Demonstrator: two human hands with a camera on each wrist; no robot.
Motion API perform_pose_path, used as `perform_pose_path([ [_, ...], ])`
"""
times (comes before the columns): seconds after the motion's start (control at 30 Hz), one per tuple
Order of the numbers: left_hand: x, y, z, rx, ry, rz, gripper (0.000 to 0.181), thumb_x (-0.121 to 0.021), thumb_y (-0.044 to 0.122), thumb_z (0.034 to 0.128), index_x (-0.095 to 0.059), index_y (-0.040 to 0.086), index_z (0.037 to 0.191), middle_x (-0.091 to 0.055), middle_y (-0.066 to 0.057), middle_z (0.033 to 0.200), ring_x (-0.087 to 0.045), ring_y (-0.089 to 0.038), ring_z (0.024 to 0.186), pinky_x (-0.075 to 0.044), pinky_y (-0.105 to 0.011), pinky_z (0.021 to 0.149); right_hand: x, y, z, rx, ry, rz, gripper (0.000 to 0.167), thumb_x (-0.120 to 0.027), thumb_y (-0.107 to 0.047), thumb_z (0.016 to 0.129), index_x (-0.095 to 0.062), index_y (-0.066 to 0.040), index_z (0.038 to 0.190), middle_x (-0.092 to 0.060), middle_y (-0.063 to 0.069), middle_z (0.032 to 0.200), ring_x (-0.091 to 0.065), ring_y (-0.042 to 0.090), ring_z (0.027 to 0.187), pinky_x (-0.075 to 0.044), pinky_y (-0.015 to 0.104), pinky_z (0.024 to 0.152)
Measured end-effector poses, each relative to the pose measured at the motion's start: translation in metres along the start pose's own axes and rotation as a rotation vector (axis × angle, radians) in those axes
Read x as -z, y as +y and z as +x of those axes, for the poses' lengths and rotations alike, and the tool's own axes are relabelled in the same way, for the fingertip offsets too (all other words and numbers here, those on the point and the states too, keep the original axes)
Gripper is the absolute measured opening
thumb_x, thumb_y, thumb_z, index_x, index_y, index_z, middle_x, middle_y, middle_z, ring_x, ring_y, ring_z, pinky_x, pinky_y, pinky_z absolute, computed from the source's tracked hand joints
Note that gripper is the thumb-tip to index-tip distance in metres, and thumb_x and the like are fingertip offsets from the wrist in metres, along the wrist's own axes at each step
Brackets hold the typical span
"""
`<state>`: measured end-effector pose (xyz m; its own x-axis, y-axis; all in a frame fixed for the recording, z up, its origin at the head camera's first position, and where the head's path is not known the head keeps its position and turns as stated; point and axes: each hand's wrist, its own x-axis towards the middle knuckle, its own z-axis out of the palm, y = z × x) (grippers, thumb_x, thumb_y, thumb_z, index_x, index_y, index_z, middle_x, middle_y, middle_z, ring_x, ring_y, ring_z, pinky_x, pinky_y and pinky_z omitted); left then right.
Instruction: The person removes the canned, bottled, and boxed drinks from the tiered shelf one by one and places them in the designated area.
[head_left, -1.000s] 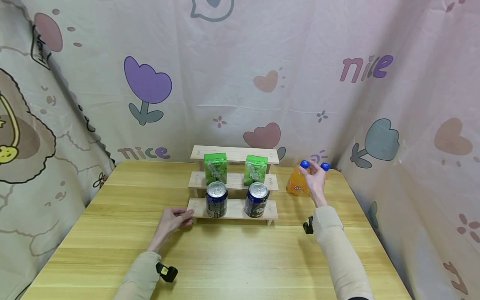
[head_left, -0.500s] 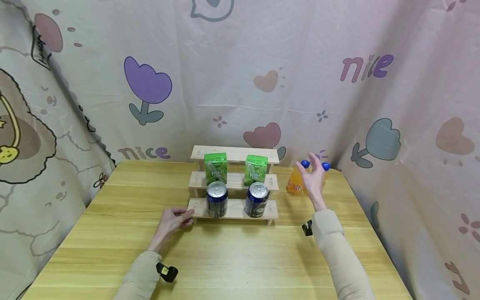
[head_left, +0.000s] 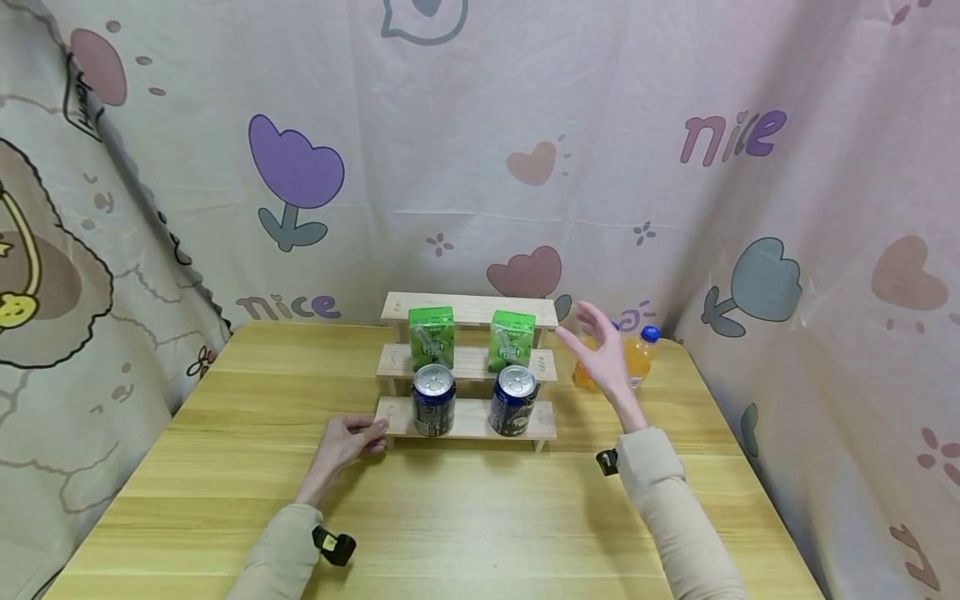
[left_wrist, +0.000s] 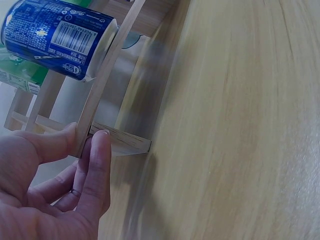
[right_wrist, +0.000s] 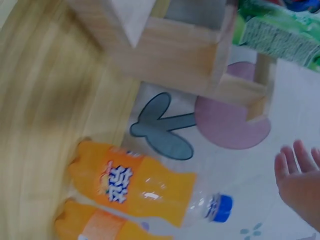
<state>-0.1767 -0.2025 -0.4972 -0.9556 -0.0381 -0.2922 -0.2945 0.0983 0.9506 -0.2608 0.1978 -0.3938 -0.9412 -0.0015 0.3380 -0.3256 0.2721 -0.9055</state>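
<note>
My left hand [head_left: 341, 450] pinches the left end of the lowest board of a three-tier wooden display shelf [head_left: 468, 408]; thumb above and fingers below show in the left wrist view. Two dark blue drink cans [head_left: 433, 408] stand on that tier, and two green drink cartons [head_left: 512, 340] are on the middle one. My right hand [head_left: 607, 362], fingers spread and holding nothing, hovers just right of the shelf. Behind it stand two orange soda bottles [head_left: 637, 357] with blue caps, one partly hidden by the hand. In the right wrist view the bottles [right_wrist: 150, 190] are apart from the hand [right_wrist: 302, 185].
The shelf's top board [head_left: 472, 308] bears nothing. A wooden table [head_left: 450, 525] extends in front, and a patterned curtain [head_left: 450, 150] hangs behind and at both sides.
My right hand has let go of the bottle cap, opened, and moved left towards the shelf. The bottles stay in place. My left hand has not moved.
</note>
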Motion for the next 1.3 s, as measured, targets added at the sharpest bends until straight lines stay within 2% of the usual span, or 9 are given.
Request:
perform_pose_path([
  [0.1,0.0,0.0,0.0,-0.001,-0.001,-0.001,0.037,-0.065,0.009,0.0979,-0.059,-0.019,0.121,-0.074,-0.009,0.085,-0.071,-0.008,0.069,-0.065,-0.021,0.068,-0.003,-0.004,-0.001,0.011,-0.093,0.019,0.064,-0.073,-0.012,0.092,-0.044,-0.002,0.148,-0.049,0.022,0.149,-0.047,0.038,0.138,-0.035,0.056,0.124],
  [0.33,0.0,-0.001,0.0,-0.01,0.001,0.011,0.036,-0.065,0.009,0.0981,-0.06,-0.02,0.119,-0.075,-0.012,0.085,-0.071,-0.009,0.068,-0.066,-0.022,0.069,-0.01,-0.015,-0.002,0.019,-0.279,0.057,0.064,-0.071,-0.008,0.093,-0.041,-0.002,0.149,-0.049,0.022,0.148,-0.045,0.04,0.139,-0.034,0.054,0.126],
  [0.43,0.0,-0.001,0.001,-0.009,0.003,0.009,0.036,-0.065,0.008,0.098,-0.059,-0.02,0.119,-0.075,-0.013,0.086,-0.071,-0.01,0.069,-0.066,-0.023,0.069,-0.012,-0.018,-0.001,0.018,-0.332,0.064,0.064,-0.07,-0.007,0.093,-0.04,-0.004,0.15,-0.049,0.022,0.149,-0.045,0.04,0.141,-0.033,0.054,0.126],
  [0.8,-0.001,-0.002,0.0,-0.008,0.013,0.013,0.038,-0.066,0.009,0.0975,-0.059,-0.02,0.12,-0.075,-0.014,0.086,-0.072,-0.01,0.067,-0.066,-0.024,0.069,-0.019,-0.019,0.011,-0.012,-0.419,0.018,0.058,-0.07,-0.013,0.095,-0.045,-0.008,0.147,-0.05,0.018,0.149,-0.048,0.039,0.139,-0.037,0.054,0.124],
  [0.97,0.0,-0.002,0.001,-0.004,0.007,0.007,0.04,-0.067,0.01,0.0972,-0.058,-0.021,0.122,-0.076,-0.015,0.085,-0.072,-0.009,0.067,-0.066,-0.025,0.069,-0.023,-0.017,0.017,0.021,-0.45,0.012,0.055,-0.068,-0.007,0.095,-0.047,-0.004,0.145,-0.051,0.021,0.148,-0.052,0.04,0.135,-0.038,0.053,0.124],
  [1.3,0.0,-0.002,0.002,-0.009,-0.012,-0.032,0.039,-0.064,0.006,0.098,-0.055,-0.023,0.121,-0.075,-0.009,0.08,-0.071,-0.007,0.065,-0.066,-0.022,0.068,-0.027,-0.019,0.021,0.003,-0.466,-0.014,0.053,-0.071,-0.006,0.092,-0.051,-0.001,0.141,-0.062,0.025,0.133,-0.062,0.038,0.122,-0.05,0.048,0.114],
])
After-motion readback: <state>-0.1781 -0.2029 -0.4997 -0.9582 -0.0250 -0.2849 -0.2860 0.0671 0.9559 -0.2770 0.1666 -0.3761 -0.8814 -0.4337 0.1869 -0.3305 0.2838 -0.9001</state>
